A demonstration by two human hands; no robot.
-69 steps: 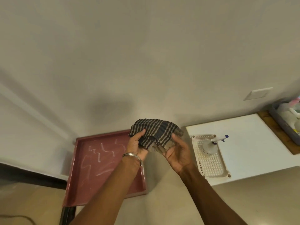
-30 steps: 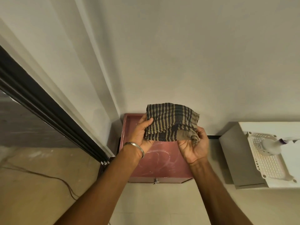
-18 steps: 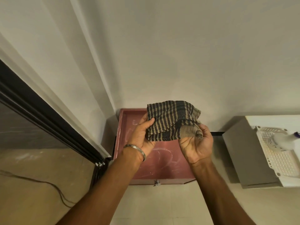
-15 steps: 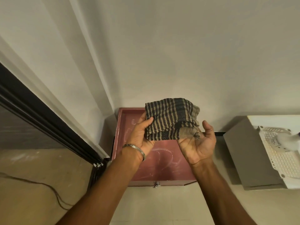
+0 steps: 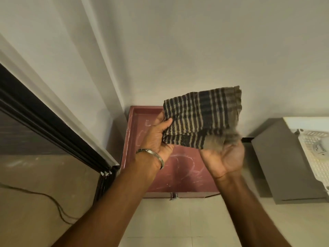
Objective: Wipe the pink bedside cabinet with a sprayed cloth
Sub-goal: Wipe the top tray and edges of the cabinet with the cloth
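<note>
A dark checked cloth is held up in front of me, above the pink bedside cabinet. My left hand pinches the cloth's left edge between thumb and fingers. My right hand is palm-up under the cloth's lower right corner, which is blurred; its fingers are hidden behind the fabric. The cabinet's rimmed top carries white chalky smears and stands in the corner against the wall. A small metal handle shows on its front.
A white cabinet stands to the right with a white perforated tray on top. A dark sliding-door frame runs along the left. A thin cable lies on the tiled floor at lower left.
The cloth has spread wider and swung up to the right. My right hand opened from a pinch to a palm-up position beneath the cloth's lower corner. The spray bottle has left the view.
</note>
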